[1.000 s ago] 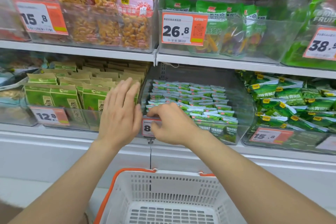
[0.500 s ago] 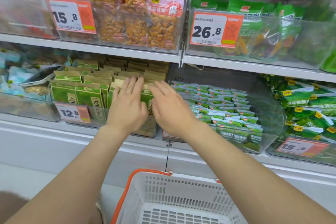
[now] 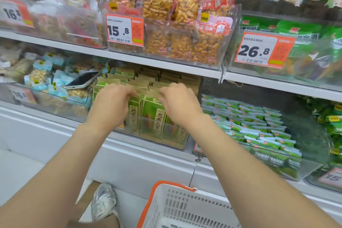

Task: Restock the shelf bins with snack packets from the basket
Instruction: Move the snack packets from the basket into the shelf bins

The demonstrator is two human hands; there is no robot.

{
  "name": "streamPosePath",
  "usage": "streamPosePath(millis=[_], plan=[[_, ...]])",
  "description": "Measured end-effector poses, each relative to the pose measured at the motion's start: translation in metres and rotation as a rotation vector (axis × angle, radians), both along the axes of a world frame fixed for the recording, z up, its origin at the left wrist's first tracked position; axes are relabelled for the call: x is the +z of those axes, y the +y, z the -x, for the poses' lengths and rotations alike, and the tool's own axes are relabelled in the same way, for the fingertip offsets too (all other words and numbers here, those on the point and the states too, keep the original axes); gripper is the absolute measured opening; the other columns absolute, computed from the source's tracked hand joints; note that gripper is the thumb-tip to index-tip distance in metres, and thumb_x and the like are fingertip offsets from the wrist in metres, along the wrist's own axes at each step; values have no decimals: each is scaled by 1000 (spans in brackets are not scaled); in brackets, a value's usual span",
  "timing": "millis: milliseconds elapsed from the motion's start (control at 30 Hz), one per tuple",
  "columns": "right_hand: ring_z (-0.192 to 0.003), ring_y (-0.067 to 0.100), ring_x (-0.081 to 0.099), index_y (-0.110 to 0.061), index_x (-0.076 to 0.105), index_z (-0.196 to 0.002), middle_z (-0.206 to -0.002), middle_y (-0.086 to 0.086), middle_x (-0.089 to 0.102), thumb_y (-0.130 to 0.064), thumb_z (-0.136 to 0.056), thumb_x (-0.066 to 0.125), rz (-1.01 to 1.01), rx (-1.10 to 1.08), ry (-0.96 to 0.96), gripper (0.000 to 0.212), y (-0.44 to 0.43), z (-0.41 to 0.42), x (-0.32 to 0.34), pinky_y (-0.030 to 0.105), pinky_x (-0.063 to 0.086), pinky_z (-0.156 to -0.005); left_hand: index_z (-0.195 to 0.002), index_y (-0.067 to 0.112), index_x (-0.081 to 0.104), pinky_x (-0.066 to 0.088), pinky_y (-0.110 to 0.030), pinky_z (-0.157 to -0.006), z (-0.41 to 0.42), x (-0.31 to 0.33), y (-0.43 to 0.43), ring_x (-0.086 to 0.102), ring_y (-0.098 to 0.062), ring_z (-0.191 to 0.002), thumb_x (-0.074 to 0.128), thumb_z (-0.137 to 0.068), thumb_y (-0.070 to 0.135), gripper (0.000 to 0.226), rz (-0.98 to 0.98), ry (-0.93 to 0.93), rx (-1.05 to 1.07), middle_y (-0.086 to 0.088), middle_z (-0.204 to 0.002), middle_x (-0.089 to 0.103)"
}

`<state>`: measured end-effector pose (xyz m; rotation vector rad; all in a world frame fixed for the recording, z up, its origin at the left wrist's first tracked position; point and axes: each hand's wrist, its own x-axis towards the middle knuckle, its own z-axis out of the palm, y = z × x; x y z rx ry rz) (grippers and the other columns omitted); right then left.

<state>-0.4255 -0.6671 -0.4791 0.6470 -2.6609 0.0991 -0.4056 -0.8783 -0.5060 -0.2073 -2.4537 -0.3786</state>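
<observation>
A clear shelf bin (image 3: 172,135) on the lower shelf holds upright green and kraft snack packets (image 3: 152,111). Both my hands are over the front rows of these packets. My left hand (image 3: 111,105) has its fingers curled onto the packet tops at the left. My right hand (image 3: 178,102) curls its fingers over the tops just to the right, a packet's width apart from the left hand. The white basket (image 3: 174,193) with an orange handle sits low in front of me; the part I can see holds no packets.
A phone (image 3: 83,79) lies on blue packets in the bin to the left. A bin of small green packets (image 3: 249,127) stands to the right. Peanut packets (image 3: 177,24) fill the upper shelf bin, with price tags in front. My shoe (image 3: 104,201) is beside the basket.
Both hands moved left from the small green packets' bin and its price tag to the kraft packet bin. Their fingers went from flat to curled over the packet tops.
</observation>
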Motion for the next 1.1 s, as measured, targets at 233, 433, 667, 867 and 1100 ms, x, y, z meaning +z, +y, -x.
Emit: streamPosePath(millis=[233, 433, 667, 867, 1100], plan=[[-108, 23, 69, -27, 80, -111, -113, -4, 77, -32, -96, 72, 277, -5, -138, 17, -6, 10, 2, 44, 57, -93, -112, 39, 72, 57, -44, -77, 11, 11, -6, 66, -25, -96, 65, -94, 2, 42, 90, -59, -41, 7, -111, 71], [-104, 23, 69, -35, 77, -109, -109, -8, 76, -42, -96, 70, 257, 12, -86, 16, 0, 7, -4, 45, 58, -85, -130, 29, 66, 41, -48, -100, 12, 6, -1, 46, -22, -121, 53, -90, 3, 49, 151, -48, -96, 8, -121, 66], [-91, 22, 69, -32, 76, -100, -98, -8, 72, -42, -99, 67, 202, -71, -92, 14, -7, 2, 0, 42, 59, -77, -140, 27, 58, 28, -54, -115, 11, 0, 2, 41, -24, -133, 46, -100, 14, 44, 178, -176, 51, 6, -137, 65], [-113, 30, 57, -22, 50, -126, -119, 4, 62, -56, -105, 35, 51, -97, -16, 42, -11, -1, -3, 49, 44, -97, -140, 17, 58, 35, -52, -112, 7, 8, -4, 40, -29, -134, 34, -93, 33, 56, -48, -98, 110, -7, -141, 57], [-135, 36, 50, -19, 40, -151, -149, 15, 52, -61, -107, 6, -57, -130, -252, 70, -18, 27, -4, 51, 41, -102, -116, 16, 63, 22, -58, -122, 30, -1, -25, 51, -29, -122, 25, -95, 43, 51, -30, -197, 168, -7, -123, 63]])
